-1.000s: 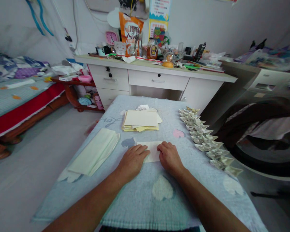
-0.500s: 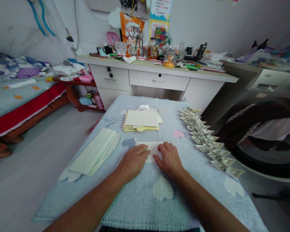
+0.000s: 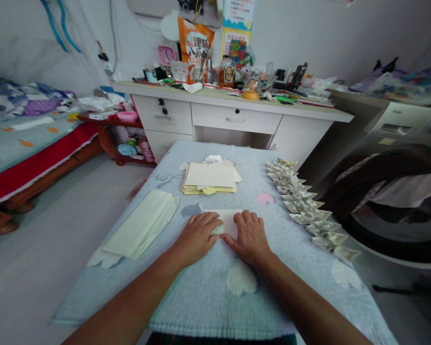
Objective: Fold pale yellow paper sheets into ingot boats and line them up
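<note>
A small pale sheet of paper (image 3: 229,224) lies flat on the blue cloth-covered table (image 3: 204,302), between and partly under my hands. My left hand (image 3: 200,235) rests on its left side with the fingers stretched out and the thumb by the near edge. On the right side lies my right hand (image 3: 250,235), fingers slightly bent, thumb apart and reaching toward the left thumb. Both hands touch the paper without closing round it. Beyond them is a stack of cream and yellow paper (image 3: 210,176). Long pale green folded sheets (image 3: 141,223) lie to the left.
Pointed folded-paper pieces (image 3: 303,206) stand in a long row along the table's right side. A crumpled white paper (image 3: 213,159) sits behind the stack. Past the table is a cluttered white desk (image 3: 237,112); a washing machine (image 3: 391,124) stands right, a bed (image 3: 28,129) left.
My thumbs have come closer together at the paper's near edge. My right hand has shifted slightly, its thumb moving left and down. The paper stays in about the same place.
</note>
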Tool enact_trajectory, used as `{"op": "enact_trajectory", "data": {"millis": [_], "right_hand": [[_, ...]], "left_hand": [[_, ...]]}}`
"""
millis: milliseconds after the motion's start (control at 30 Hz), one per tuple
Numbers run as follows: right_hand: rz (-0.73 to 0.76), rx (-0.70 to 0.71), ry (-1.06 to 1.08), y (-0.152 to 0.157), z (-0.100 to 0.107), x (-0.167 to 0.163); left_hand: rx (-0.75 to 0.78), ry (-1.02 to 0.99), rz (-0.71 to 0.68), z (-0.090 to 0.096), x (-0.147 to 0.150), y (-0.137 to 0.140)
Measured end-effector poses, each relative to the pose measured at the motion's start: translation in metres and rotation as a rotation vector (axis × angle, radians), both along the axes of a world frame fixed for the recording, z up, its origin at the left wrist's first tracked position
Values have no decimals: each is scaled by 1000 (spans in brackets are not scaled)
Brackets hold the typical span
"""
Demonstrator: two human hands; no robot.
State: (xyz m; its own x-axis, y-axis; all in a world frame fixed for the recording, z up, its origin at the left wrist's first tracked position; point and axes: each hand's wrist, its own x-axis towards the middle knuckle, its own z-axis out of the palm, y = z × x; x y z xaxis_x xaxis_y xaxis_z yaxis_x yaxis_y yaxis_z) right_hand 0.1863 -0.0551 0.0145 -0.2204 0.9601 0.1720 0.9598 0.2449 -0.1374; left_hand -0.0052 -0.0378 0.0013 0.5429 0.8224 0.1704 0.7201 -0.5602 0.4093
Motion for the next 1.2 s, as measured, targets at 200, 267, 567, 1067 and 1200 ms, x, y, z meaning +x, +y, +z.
{"op": "enact_trajectory", "data": {"millis": [200, 267, 567, 1067, 1200], "right_hand": [[-4, -51, 44, 8, -1, 21], [-17, -63, 65, 12, -3, 32], [18, -171, 176, 20, 0, 68], [25, -37, 74, 28, -8, 30], [34, -53, 85, 27, -7, 31]], "left_hand": [[-44, 22, -33, 3, -6, 2], [-52, 25, -45, 4, -8, 3], [-44, 20, -68, 1, -10, 4], [124, -32, 303, -10, -2, 21], [65, -92, 264, -7, -2, 25]]}}
